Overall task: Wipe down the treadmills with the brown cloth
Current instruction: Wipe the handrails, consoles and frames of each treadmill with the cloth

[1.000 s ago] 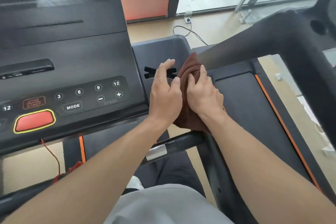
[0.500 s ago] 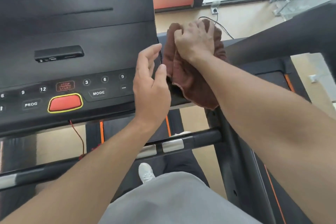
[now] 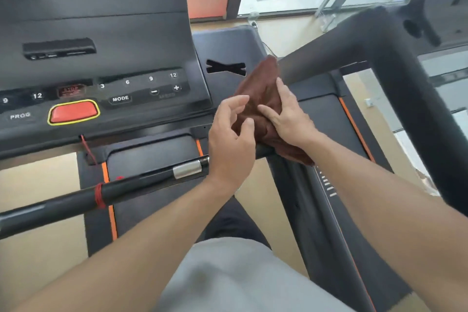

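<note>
Over on the left the console (image 3: 101, 58) sat dark, its red stop button (image 3: 74, 112) ringed in yellow and the MODE key (image 3: 120, 98) just right of it. Below, the front handlebar (image 3: 101, 192) ran across with its silver pulse sensor (image 3: 187, 169) near the person's wrist.

The left hand (image 3: 231, 134) hovered by the cloth's left edge, fingers loosely curled and a little spread; whether it actually touched the fabric I could not tell. It held nothing.

The brown cloth (image 3: 262, 88) lay bunched on the side tray (image 3: 228, 43) right of the console, just past the X-shaped slot (image 3: 225, 67), its lower end hanging over the edge. The right hand (image 3: 288, 114) pressed down on it with straight fingers, thumb reaching out across the fabric.

To wipe this spot well, I'd say the cloth wanted flattening first, so a broad face meets the plastic, then firm overlapping strokes from the slot toward the near edge, keeping away from the keys.

On the right stood the grey side arm (image 3: 329, 56) of the treadmill, probably next.
</note>
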A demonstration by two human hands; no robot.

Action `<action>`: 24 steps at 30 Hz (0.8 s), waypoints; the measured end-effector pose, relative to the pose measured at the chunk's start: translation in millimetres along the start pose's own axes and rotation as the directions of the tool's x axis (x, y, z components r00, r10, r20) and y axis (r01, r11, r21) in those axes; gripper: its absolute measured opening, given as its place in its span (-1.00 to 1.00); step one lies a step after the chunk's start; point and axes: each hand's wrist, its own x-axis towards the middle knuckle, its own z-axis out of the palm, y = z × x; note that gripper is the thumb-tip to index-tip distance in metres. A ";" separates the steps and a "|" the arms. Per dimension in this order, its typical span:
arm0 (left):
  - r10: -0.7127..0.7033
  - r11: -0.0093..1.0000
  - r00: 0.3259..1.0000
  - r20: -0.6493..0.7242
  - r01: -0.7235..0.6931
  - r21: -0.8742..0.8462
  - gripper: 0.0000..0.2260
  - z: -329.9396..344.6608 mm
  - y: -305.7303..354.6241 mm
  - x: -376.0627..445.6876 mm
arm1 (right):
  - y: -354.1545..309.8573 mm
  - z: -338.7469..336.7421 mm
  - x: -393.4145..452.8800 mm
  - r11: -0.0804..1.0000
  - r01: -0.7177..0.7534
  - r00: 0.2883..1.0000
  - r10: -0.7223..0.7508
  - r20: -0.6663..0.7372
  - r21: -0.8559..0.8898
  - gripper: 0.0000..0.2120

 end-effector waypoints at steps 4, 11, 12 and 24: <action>-0.083 0.996 0.993 0.082 0.086 -0.028 -0.71 13.2 -15.1 -30.0 | 41.7 12.3 -77.5 0.987 -0.123 0.992 0.123 0.013 0.099 -0.06; -0.228 0.974 0.943 0.240 0.221 0.057 -0.73 32.9 -42.8 -75.6 | 71.5 40.8 -169.7 0.966 -0.213 0.977 0.207 -0.054 -0.147 -0.02; -0.245 0.969 0.936 0.252 0.236 0.065 -0.74 35.3 -44.4 -78.9 | 70.7 45.9 -173.5 0.962 -0.214 0.975 0.198 -0.106 -0.171 -0.07; -0.325 0.944 0.928 0.183 0.307 0.117 -0.78 0.9 -50.1 -78.7 | 20.2 20.2 -37.2 0.963 0.175 0.970 -0.205 -0.134 -0.207 -0.54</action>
